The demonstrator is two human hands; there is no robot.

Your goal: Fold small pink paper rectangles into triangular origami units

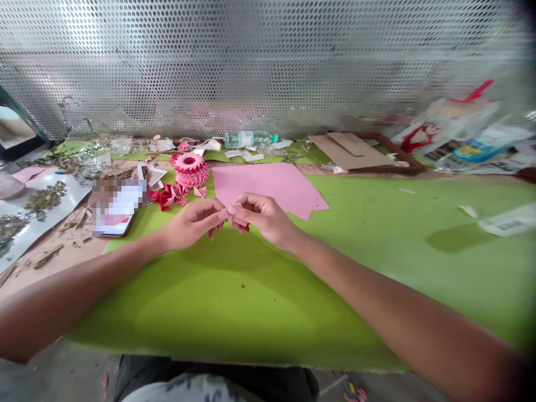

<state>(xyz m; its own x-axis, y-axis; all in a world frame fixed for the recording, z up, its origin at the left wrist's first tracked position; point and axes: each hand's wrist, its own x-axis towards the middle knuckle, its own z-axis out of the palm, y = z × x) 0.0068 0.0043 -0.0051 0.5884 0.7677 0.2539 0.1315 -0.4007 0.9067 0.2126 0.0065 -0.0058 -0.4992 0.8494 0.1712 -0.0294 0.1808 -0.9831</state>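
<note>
A small piece of folded pink paper (239, 220) is pinched between both hands above the green table surface. My left hand (192, 222) grips its left end between thumb and fingers. On the other side, my right hand (268, 219) has thumb and fingers closed on it, hiding part of the paper. Just beyond the hands lie sheets of pink paper (263, 184). To their left stands a round pink stack of folded paper pieces (192, 174), with loose red and pink folded pieces (170, 195) in front of it.
A phone (119, 215) rests at the left near dried plant bits (48, 198). Along the back lie a clear plastic bottle (249, 139) and brown cardboard (352, 151). Plastic bags (452, 134) sit at the back right, and a clear wrapper (511, 220) at the right. A perforated metal panel (268, 67) rises behind.
</note>
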